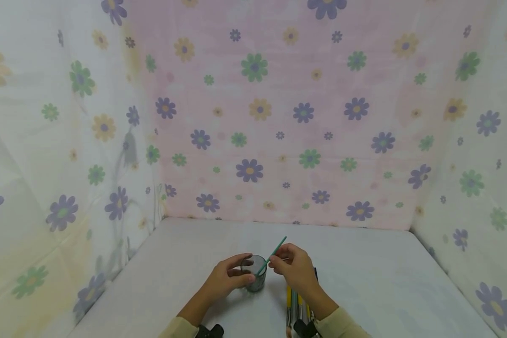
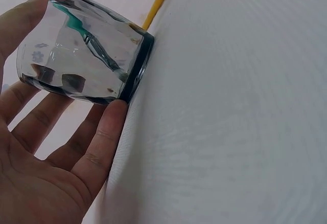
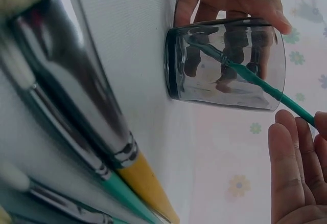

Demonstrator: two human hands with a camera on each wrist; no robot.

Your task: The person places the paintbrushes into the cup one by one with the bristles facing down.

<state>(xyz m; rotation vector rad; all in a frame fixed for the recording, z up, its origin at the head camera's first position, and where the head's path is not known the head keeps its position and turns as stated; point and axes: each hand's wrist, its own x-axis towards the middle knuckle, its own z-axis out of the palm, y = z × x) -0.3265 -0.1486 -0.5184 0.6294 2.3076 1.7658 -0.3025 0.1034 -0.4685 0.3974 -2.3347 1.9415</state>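
My left hand (image 1: 225, 278) holds a clear, dark-tinted drinking glass (image 1: 258, 283) that stands upright on the white table. Its thumb lies by the rim and its fingers go round the far side, showing through the glass in the right wrist view. A green-handled paintbrush (image 1: 278, 247) leans inside the glass, bristles down near the bottom. Between thumb and fingertips, my right hand (image 1: 296, 271) pinches the upper part of the handle. In the left wrist view the brush's metal ferrule (image 2: 99, 51) is visible through the glass wall.
Several more paintbrushes with yellow (image 3: 148, 185) and green handles lie on the table (image 1: 388, 281) under my right forearm, bristles toward me. Flower-patterned cloth (image 1: 279, 141) surrounds the table at the back and both sides.
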